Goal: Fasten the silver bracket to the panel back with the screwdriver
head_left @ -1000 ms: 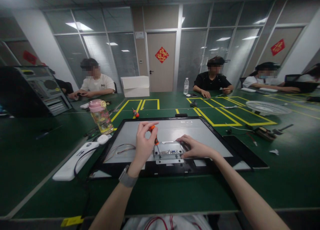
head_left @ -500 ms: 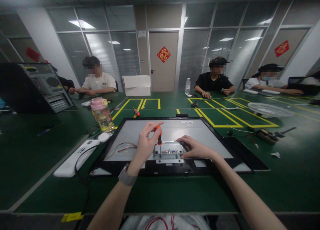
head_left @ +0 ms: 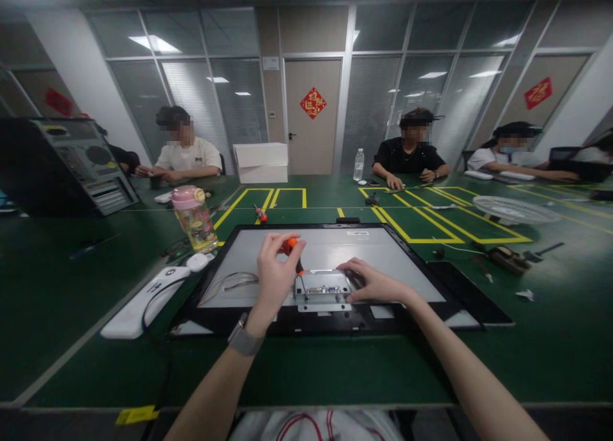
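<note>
A flat monitor panel lies face down on the green table, with a small metal board cover near its front edge. My left hand is closed round an orange-handled screwdriver whose tip stands at the cover's left corner. My right hand rests on the cover's right side, fingers curled and pressed against it. Thin coloured wires run across the panel to the left of my left hand.
A pink-lidded bottle, a white power strip and a computer case lie to the left. A fan grille and small tools lie to the right. Several people sit along the far side, with a white box and a water bottle.
My left hand has turned the screwdriver handle, its fingers shifting round it. My right hand has stayed on the cover.
</note>
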`<act>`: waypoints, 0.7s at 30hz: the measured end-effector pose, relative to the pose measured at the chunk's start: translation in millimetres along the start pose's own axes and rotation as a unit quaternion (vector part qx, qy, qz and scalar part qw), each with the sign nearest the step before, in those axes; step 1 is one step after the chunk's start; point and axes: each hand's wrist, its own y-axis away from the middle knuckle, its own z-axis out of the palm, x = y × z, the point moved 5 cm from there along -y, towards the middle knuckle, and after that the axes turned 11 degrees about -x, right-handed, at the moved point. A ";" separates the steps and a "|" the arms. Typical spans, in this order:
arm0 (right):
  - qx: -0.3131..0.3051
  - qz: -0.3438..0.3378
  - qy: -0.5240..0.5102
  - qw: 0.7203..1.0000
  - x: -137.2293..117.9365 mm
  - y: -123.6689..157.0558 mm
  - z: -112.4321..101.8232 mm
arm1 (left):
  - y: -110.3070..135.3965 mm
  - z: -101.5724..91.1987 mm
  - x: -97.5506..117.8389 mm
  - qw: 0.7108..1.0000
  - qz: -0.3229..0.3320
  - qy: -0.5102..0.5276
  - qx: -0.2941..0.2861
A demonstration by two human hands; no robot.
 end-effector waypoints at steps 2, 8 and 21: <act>-0.002 0.004 -0.003 1.000 -0.8 0.5 0.0 | 0.3 -0.4 -0.2 1.000 -0.001 -0.002 0.000; -0.006 0.007 -0.010 1.000 -3.2 1.6 -0.1 | 1.0 5.8 8.2 0.997 0.011 0.052 -0.063; -0.001 -0.001 -0.011 1.000 2.7 -0.5 0.6 | -0.9 5.2 3.9 0.996 -0.003 0.071 -0.061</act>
